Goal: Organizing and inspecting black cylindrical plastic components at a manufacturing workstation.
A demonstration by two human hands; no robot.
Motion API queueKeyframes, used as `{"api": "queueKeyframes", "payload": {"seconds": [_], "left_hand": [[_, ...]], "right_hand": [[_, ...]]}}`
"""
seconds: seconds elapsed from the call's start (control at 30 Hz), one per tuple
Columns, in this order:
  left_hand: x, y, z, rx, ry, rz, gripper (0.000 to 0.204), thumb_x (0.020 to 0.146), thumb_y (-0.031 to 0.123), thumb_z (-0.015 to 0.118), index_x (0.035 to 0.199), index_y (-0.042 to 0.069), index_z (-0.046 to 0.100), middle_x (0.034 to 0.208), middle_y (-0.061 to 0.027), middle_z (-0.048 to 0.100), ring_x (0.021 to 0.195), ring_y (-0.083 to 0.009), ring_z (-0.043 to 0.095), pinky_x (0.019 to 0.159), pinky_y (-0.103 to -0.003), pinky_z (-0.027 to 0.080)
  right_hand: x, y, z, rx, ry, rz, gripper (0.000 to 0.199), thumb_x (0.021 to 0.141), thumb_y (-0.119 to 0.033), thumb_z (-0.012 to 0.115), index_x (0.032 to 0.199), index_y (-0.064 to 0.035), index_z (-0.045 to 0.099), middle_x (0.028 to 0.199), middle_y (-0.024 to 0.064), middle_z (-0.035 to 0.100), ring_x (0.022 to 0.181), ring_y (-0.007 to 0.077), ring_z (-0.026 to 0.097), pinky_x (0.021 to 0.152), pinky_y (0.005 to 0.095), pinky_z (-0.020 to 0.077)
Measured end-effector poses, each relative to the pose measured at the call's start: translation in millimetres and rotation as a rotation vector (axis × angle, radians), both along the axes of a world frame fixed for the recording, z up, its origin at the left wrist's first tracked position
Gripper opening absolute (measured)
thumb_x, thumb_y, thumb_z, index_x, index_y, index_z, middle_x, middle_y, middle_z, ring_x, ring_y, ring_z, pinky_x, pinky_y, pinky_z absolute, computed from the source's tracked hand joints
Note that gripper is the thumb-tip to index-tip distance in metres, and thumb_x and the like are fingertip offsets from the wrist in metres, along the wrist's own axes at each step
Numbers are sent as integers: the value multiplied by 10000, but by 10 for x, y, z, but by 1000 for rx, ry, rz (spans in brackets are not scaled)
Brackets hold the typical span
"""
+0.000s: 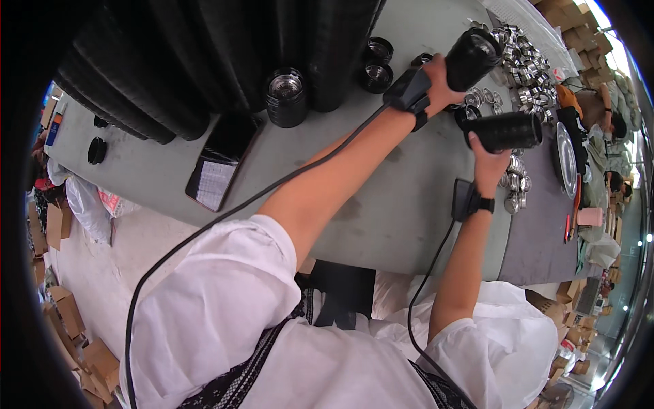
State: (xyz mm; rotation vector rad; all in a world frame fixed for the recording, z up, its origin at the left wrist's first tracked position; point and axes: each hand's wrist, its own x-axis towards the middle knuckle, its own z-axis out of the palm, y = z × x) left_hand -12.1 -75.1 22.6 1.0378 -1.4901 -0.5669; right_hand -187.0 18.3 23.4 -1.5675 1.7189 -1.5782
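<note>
Left hand gripping black stack, right hand gripping another

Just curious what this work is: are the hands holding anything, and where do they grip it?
Yes. The left hand grips one black cylinder stack at its lower end; the right hand holds another black cylinder stack from underneath.

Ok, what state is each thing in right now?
Left hand: closed around upper black stack, lifted.
Right hand: gripping lower black stack, held sideways.
Phone: flat on table, screen lit.
Metal cups: loose in a pile.
Black jar: upright, open.
</note>
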Motion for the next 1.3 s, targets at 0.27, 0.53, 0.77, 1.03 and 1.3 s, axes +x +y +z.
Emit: {"api": "queueKeyframes", "payload": {"seconds": [0.27, 0.53, 0.77, 1.03, 1.3], "left_hand": [[-236, -234, -153, 187, -151, -71, 707, 600, 391, 803, 1053, -66, 511, 931, -242, 639, 865, -356, 648, 757, -396, 516], [-234, -155, -145, 269, -211, -88, 679, 666, 400, 771, 1082, -46, 474, 980, -225, 644, 936, -353, 648, 815, -402, 531], [-190, -167, -205, 200, -172, -126, 670, 659, 424, 762, 1091, -8, 487, 1004, -220, 625, 926, -359, 634, 786, -423, 505], [-230, -200, -345, 161, -139, -157, 704, 668, 454, 749, 1138, 23, 448, 1056, -186, 623, 950, -353, 629, 801, -422, 512], [-217, -260, -366, 114, -114, -241, 725, 670, 451, 756, 1179, 37, 447, 1043, -193, 627, 956, -351, 628, 824, -416, 493]], "right_hand": [[-198, -660, -176, -14, 188, -52, 711, 650, -191, 841, 1178, 71, 443, 1076, 155, 601, 967, 236, 602, 885, 326, 459], [-175, -659, -387, 3, 92, -28, 779, 684, -189, 819, 1274, 61, 377, 1181, 169, 549, 1071, 241, 559, 948, 343, 423], [-207, -669, -389, 26, 60, -18, 774, 694, -181, 815, 1282, 59, 372, 1209, 173, 530, 1102, 243, 541, 968, 344, 412], [-223, -617, -390, 28, -33, 26, 751, 711, -163, 801, 1284, 59, 369, 1211, 172, 528, 1104, 244, 536, 974, 353, 406], [-189, -618, -328, 18, 32, -84, 646, 698, -171, 807, 1191, 65, 463, 1137, 166, 576, 1045, 240, 569, 940, 357, 428]]}}
